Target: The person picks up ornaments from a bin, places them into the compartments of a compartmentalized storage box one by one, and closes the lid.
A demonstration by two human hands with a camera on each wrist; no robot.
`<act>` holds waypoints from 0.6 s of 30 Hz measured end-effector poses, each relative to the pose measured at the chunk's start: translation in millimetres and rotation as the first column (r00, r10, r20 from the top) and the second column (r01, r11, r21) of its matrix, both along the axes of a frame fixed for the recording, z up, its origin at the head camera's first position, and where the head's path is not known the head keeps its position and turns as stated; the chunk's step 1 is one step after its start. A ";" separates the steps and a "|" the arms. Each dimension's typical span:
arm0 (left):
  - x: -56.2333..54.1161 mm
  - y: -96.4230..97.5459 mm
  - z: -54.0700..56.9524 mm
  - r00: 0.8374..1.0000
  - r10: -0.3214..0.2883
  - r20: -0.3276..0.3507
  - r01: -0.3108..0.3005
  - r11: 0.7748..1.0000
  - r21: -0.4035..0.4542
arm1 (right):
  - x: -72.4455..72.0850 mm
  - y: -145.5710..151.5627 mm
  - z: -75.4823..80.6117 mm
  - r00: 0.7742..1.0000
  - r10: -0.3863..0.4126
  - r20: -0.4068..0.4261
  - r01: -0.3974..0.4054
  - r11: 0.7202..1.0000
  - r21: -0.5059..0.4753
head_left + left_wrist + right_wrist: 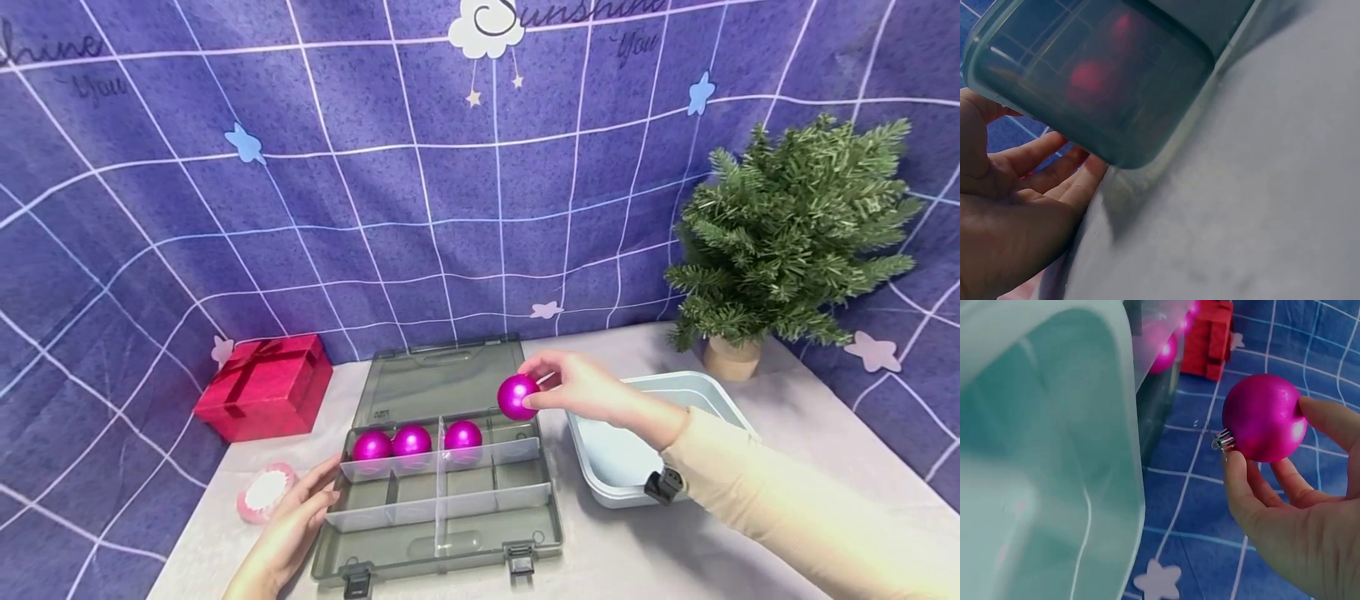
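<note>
Between its thumb and fingers my right hand (581,387) pinches a shiny magenta Christmas bauble (517,397), held above the back right part of a grey see-through divided box (438,546). A silver cap (1223,440) on this bauble shows in the right wrist view. Three more magenta baubles lie in the box's back row: a left bauble (372,447) and a middle bauble (412,442) side by side, and a right bauble (462,437) past the long divider. My left hand (292,521) rests its fingers against the box's left side.
The box's lid (442,379) lies open behind it. A pale blue tub (611,450) stands to the right, under my right forearm. A small fir tree (795,233) stands behind the tub. At left are a red gift box (270,392) and a pink-and-white round object (266,493).
</note>
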State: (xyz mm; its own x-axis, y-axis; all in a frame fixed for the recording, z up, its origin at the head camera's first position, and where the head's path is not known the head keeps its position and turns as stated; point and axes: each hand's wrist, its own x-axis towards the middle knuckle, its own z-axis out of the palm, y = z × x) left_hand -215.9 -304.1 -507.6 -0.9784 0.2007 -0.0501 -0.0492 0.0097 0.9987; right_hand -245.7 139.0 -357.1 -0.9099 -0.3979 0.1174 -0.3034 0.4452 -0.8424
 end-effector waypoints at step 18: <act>-0.3 0.8 0.2 1.000 0.004 0.002 -0.004 1.000 -0.012 | -27.0 -33.6 -24.9 0.986 -0.118 0.114 0.100 0.982 0.159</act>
State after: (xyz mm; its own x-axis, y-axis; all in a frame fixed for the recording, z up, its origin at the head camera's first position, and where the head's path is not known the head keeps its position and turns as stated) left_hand -216.3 -303.3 -507.4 -0.9790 0.1963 -0.0543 -0.0510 0.0217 0.9985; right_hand -272.7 105.4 -382.0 -0.9525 -0.3002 -0.0520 -0.1446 0.5959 -0.7900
